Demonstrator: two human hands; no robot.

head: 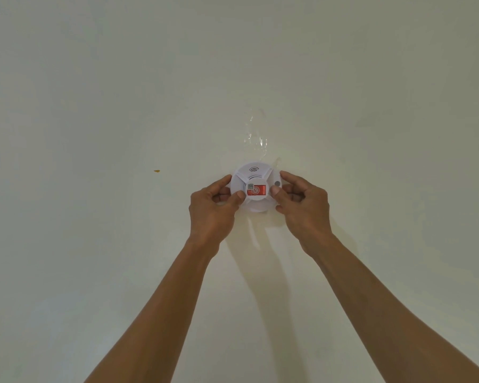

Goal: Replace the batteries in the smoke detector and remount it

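Note:
A round white smoke detector point(255, 178) with a red label and a small code sticker on its centre sits against a pale flat surface. My left hand point(213, 208) grips its left rim, thumb on the front face and fingers curled around the edge. My right hand point(304, 205) grips the right rim the same way, thumb pressed beside the red label. Both arms reach up from the bottom of the view. The back of the detector and its batteries are hidden.
Clear tape point(256, 139) is stuck to the pale surface point(94, 106) just above the detector, with a strip end point(275, 163) at its upper right. A small yellow-brown mark point(156, 171) lies on the surface far to the left.

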